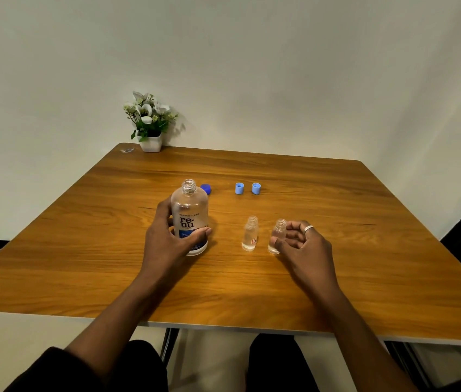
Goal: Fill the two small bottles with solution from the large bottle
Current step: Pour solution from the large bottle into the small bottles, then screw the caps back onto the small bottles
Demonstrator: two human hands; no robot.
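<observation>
The large clear bottle (190,210) with a blue and white label stands upright and uncapped on the wooden table (82,264). My left hand (167,239) is wrapped around its lower half. Two small clear bottles stand uncapped to the right. The left small bottle (250,233) stands free with a little clear liquid in its bottom. My right hand (300,244) holds the right small bottle (278,233), thumb in front and fingers curled behind; the bottle leans slightly.
A dark blue cap (206,189) lies just behind the large bottle. Two light blue caps (239,188) (256,188) sit side by side farther back. A potted white flower (150,123) stands at the far left corner against the wall.
</observation>
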